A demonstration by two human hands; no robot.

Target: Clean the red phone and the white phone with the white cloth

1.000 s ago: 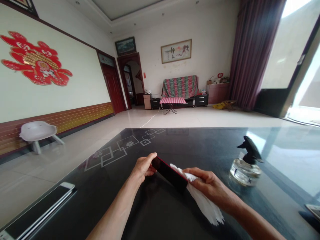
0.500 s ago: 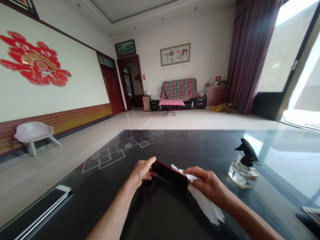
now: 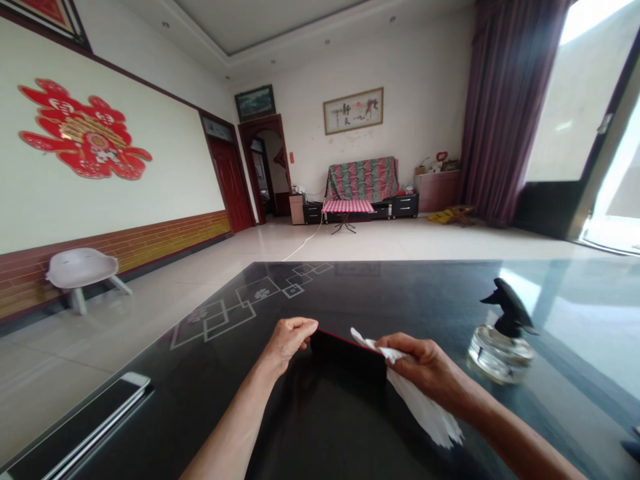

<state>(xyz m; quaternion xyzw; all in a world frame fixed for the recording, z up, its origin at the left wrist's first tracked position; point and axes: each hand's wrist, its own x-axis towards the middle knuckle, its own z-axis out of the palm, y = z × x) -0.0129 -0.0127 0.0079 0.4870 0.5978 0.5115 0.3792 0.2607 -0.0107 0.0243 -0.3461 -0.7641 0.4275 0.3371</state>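
Black and rectangular with a red edge, a thin phone-like slab (image 3: pixel 350 360) stands tilted on its long side, over the glossy black tabletop (image 3: pixel 390 293); whether its lower edge touches that surface cannot be told. Left hand (image 3: pixel 290 340): grasping the slab's left end, thumb uppermost. Right hand (image 3: pixel 417 363): gripping a crumpled white paper tissue (image 3: pixel 425 413) at the slab's right end, the tissue's loose tail hanging toward the tabletop. To the right stands a clear, squat spray bottle (image 3: pixel 501 353) with a black trigger head. A white-framed, dark-faced flat device (image 3: pixel 85 430) lies at the left edge.
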